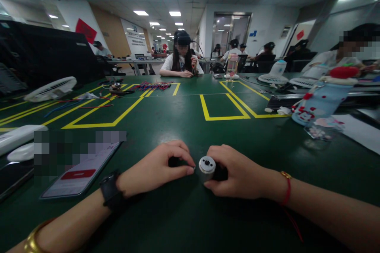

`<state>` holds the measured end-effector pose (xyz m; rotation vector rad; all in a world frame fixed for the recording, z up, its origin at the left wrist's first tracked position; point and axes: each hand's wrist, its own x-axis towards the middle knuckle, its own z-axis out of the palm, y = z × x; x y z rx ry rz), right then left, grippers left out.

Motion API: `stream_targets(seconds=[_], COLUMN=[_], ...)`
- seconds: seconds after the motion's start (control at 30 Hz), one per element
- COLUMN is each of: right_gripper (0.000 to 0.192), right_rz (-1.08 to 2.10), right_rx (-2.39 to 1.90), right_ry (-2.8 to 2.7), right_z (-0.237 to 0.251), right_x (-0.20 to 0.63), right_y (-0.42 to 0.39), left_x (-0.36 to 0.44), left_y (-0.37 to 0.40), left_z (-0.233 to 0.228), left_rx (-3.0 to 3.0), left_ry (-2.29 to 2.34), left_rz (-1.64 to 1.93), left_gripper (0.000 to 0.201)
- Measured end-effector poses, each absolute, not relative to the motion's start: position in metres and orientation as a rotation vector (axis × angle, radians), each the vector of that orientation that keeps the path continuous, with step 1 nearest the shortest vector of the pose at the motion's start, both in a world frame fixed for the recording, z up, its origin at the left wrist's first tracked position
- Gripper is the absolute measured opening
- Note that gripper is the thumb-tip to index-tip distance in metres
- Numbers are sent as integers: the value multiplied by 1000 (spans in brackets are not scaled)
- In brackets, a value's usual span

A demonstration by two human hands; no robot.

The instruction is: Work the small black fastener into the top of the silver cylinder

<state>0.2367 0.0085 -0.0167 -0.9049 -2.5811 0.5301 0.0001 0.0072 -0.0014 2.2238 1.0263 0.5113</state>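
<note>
Head view: green counter [184, 126], phone [80, 174] at left.
Right hand [237, 174]: closed round small metal cylinder [207, 166], resting on counter.
Left hand [157, 170]: fingertips pinched at cylinder's end, contents hidden.
Risk: cylinder likely rolls if grip slackened.

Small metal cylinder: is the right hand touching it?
Touching. The head view shows the right hand wrapped around the small metal cylinder, fingers on its body.
</note>
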Motion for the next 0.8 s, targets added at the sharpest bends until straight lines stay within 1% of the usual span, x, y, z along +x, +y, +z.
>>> stream_targets(seconds=[0.17, 0.27, 0.6, 0.8], right_gripper=[22, 22, 21, 21], right_rz=[527, 551, 548, 581], right_rx=[-903, -880, -877, -829], right_ry=[-2584, -2581, -2581, -2587], right_z=[-17, -18, -21, -21], right_x=[237, 237, 237, 237], right_y=[9, 9, 10, 11], left_x=[8, 16, 24, 24], left_y=[0, -7, -15, -16], left_z=[7, 10, 10, 13], left_rx=[2120, 2129, 2187, 2171], left_ry=[1095, 1078, 1059, 1032], left_rz=[834, 923, 885, 841], left_gripper=[14, 13, 15, 22])
